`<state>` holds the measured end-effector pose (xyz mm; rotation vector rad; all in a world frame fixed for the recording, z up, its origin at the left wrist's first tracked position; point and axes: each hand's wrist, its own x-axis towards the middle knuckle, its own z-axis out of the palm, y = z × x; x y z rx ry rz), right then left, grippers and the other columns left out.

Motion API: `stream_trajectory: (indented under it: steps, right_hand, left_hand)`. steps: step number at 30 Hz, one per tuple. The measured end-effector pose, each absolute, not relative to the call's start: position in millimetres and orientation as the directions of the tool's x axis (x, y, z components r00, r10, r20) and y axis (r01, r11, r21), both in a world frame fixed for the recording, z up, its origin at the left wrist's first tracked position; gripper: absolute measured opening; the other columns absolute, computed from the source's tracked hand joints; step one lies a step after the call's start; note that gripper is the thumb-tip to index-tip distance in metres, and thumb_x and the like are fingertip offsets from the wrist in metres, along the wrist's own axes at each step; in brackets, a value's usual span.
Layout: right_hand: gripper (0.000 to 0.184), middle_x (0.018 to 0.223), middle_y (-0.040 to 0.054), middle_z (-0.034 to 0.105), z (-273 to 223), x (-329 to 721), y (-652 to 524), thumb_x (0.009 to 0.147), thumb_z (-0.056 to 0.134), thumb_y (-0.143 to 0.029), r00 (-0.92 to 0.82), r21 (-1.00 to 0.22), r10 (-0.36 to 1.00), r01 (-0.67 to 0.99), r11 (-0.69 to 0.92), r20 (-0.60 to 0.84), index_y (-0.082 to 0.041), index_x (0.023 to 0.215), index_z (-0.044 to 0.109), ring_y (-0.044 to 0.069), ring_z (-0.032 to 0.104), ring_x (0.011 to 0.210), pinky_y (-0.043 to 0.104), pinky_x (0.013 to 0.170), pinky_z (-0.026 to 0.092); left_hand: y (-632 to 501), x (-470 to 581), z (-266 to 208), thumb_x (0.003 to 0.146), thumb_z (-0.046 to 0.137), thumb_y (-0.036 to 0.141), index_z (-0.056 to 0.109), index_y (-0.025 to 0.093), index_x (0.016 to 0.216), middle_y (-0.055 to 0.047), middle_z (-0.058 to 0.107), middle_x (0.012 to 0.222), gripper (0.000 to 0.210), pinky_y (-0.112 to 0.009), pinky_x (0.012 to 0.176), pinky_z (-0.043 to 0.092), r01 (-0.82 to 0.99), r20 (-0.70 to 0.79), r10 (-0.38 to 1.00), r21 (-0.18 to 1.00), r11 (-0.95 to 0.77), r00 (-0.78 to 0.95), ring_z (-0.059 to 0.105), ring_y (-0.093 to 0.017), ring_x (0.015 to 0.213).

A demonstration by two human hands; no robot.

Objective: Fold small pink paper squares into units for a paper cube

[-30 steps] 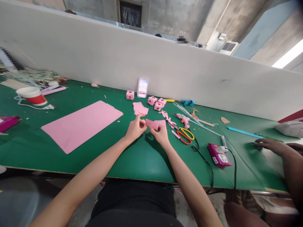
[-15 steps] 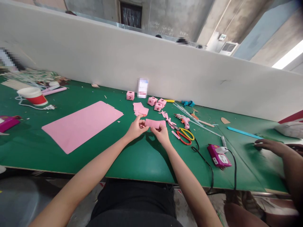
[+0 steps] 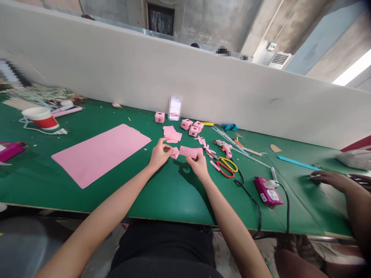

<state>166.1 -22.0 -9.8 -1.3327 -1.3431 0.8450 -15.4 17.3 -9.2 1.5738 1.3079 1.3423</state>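
Observation:
My left hand (image 3: 160, 154) pinches a small folded piece of pink paper (image 3: 175, 153) between thumb and finger. Just to its right, my right hand (image 3: 198, 163) grips a flat pink paper strip (image 3: 188, 150) by its lower edge. A narrow gap separates the two pieces. Behind them lies a loose pile of pink paper pieces (image 3: 173, 134). Several folded pink paper cubes with dark openings stand farther back, one cube (image 3: 159, 117) on its own and a cluster (image 3: 193, 131) to the right. Thin pink paper scraps (image 3: 206, 146) lie beyond my right hand.
Left lies a large pink paper sheet (image 3: 101, 154), near a paper cup (image 3: 40, 117). On the right are scissors (image 3: 227, 166), a pink glue gun (image 3: 226, 147), a magenta box (image 3: 268, 191) with a black cord, and another person's hand (image 3: 330, 179). A white partition (image 3: 130, 73) borders the table.
My left hand has moved left, away from my right hand, bringing the folded paper clear of the strip. My right hand stays nearly in place, still holding the strip.

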Motion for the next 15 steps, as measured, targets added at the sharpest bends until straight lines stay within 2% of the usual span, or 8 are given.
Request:
stream_trajectory:
  steps: [3,5,8,10,12,13,15]
  right_hand:
    - [0.024,0.061,-0.0018,0.055,-16,167,-20,0.070,0.065,-0.041,0.040,-0.954,0.985,0.259,0.150,0.166,-0.018,0.076,0.062,0.012,0.045,0.052,0.025,0.048,0.033]
    - [0.027,0.063,-0.0018,0.057,-22,168,-18,0.071,0.068,-0.041,-0.039,-0.947,0.988,0.280,0.155,0.150,-0.017,0.081,0.064,0.012,0.047,0.053,0.025,0.049,0.034]
    - [0.029,0.069,0.0000,0.061,-29,167,-15,0.076,0.067,-0.041,-0.080,-0.927,0.981,0.322,0.193,0.176,-0.017,0.090,0.065,0.012,0.050,0.056,0.025,0.050,0.038]
    - [0.035,0.087,0.0041,0.066,-26,164,-16,0.077,0.067,-0.039,-0.005,-0.897,0.959,0.352,0.268,0.285,-0.018,0.105,0.062,0.014,0.056,0.063,0.026,0.053,0.044]
    - [0.050,0.114,0.0104,0.063,-11,159,-24,0.078,0.068,-0.032,0.088,-0.823,0.876,0.399,0.405,0.473,-0.020,0.123,0.053,0.017,0.062,0.078,0.030,0.061,0.052]
    - [0.052,0.120,0.0121,0.060,1,155,-32,0.080,0.067,-0.029,0.075,-0.750,0.811,0.437,0.496,0.580,-0.022,0.129,0.049,0.019,0.064,0.086,0.034,0.068,0.055]
    - [0.048,0.122,0.0109,0.060,32,146,-61,0.085,0.062,-0.021,-0.062,-0.549,0.646,0.468,0.692,0.761,-0.027,0.131,0.048,0.022,0.065,0.098,0.040,0.080,0.058]
  left_hand:
    - [15,-13,-5,0.080,0.070,0.042,0.049,0.018,0.125,-0.008,0.074,0.098,0.055,-0.033,0.074,0.057,-0.010,0.198,0.977,0.980,-0.197,0.086,0.071,-0.021,0.087]
    - [12,-9,-4,0.076,0.076,0.041,0.051,0.018,0.124,-0.009,0.073,0.103,0.059,-0.031,0.074,0.056,-0.036,0.203,0.961,0.979,-0.200,0.188,0.071,-0.020,0.090]
    - [9,-7,-6,0.072,0.080,0.036,0.055,0.017,0.120,-0.006,0.071,0.095,0.058,-0.031,0.075,0.057,-0.013,0.207,0.945,0.978,-0.210,0.254,0.070,-0.018,0.084]
    - [8,-7,-9,0.073,0.078,0.036,0.054,0.017,0.121,-0.004,0.070,0.092,0.057,-0.031,0.072,0.058,-0.021,0.202,0.955,0.979,-0.202,0.216,0.069,-0.018,0.079]
    - [10,-8,-12,0.075,0.075,0.034,0.053,0.016,0.123,-0.004,0.068,0.091,0.056,-0.030,0.066,0.057,-0.019,0.199,0.968,0.980,-0.199,0.149,0.068,-0.017,0.074]
    - [11,-9,-13,0.076,0.074,0.033,0.053,0.016,0.124,-0.003,0.068,0.089,0.055,-0.029,0.064,0.056,-0.007,0.202,0.972,0.979,-0.203,0.118,0.067,-0.016,0.072]
    - [14,-10,-17,0.076,0.071,0.028,0.054,0.016,0.123,-0.002,0.067,0.086,0.051,-0.028,0.064,0.055,0.021,0.234,0.971,0.972,-0.235,0.055,0.066,-0.016,0.071]
